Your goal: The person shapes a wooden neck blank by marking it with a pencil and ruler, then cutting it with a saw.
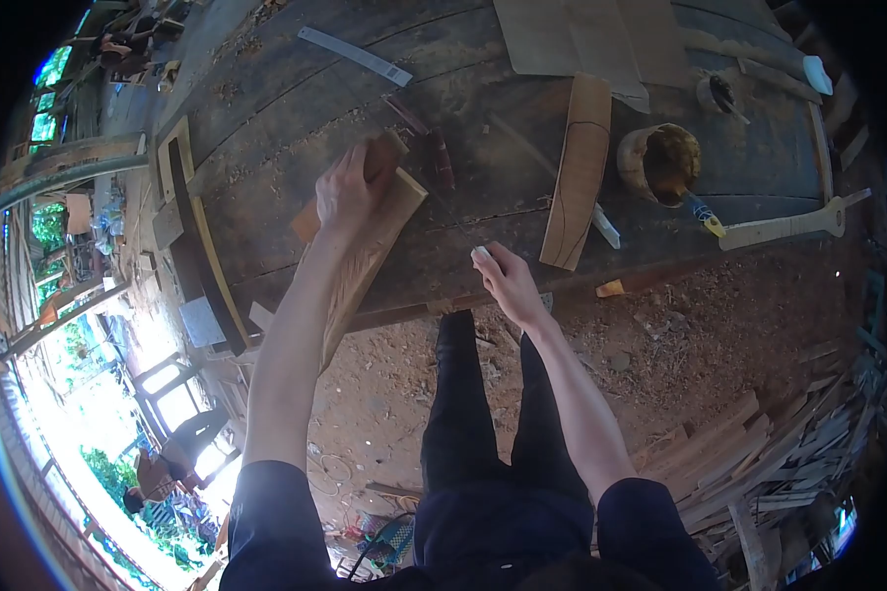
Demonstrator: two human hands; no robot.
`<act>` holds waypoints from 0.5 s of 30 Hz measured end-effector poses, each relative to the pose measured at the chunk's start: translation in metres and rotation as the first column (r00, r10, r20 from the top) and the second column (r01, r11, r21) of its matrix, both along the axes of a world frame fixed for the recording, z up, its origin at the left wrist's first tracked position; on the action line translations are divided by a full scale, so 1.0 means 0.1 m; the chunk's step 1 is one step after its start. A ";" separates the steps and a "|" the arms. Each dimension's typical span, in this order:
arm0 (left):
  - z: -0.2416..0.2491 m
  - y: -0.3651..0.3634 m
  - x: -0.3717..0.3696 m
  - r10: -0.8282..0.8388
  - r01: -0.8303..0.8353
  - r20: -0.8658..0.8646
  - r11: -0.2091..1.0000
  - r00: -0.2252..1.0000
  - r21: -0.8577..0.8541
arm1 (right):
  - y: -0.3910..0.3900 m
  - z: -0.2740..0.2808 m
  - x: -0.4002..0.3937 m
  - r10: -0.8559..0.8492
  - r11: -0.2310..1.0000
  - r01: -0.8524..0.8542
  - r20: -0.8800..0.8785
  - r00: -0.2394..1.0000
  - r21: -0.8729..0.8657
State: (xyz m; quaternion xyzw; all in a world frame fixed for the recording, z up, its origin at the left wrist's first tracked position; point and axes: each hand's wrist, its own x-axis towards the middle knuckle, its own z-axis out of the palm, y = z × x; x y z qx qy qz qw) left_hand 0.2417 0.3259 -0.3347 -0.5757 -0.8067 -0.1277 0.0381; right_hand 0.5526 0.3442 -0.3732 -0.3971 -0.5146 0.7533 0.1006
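Note:
My left hand (345, 194) is closed around a reddish-brown piece of wood (386, 154), which shows on both sides of the fingers. Beneath that hand and forearm, a paler wooden board (373, 258) reaches past the table's front edge. My right hand (511, 284) is closed at the table edge, with a small whitish end showing at the thumb. A faint thin line seems to run up and left from it; the held thing is too indistinct to name. Dark red stick-like items (442, 160) lie between the hands, farther back.
A metal ruler (355, 56) and brown sheets (591, 41) lie at the back. To the right are a marked curved board (576, 175), a round pot (639, 163), a brush (702, 213) and a long wooden tool (784, 229). Scrap wood (759, 458) is piled below. A person (163, 473) is at lower left.

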 end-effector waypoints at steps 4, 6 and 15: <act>0.02 0.01 0.04 0.021 -0.021 0.001 1.000 1.000 0.004 | -0.02 0.11 -0.04 -0.069 0.992 0.062 -0.061 0.996 -0.111; 0.04 0.02 0.08 0.124 -0.124 -0.010 0.989 0.992 -0.082 | -0.02 0.22 -0.04 -0.121 0.982 0.100 -0.123 0.985 -0.162; 0.04 -0.03 0.01 0.121 -0.116 0.117 0.992 0.986 -0.053 | 0.31 1.24 0.40 -0.192 0.962 0.173 0.073 0.979 0.211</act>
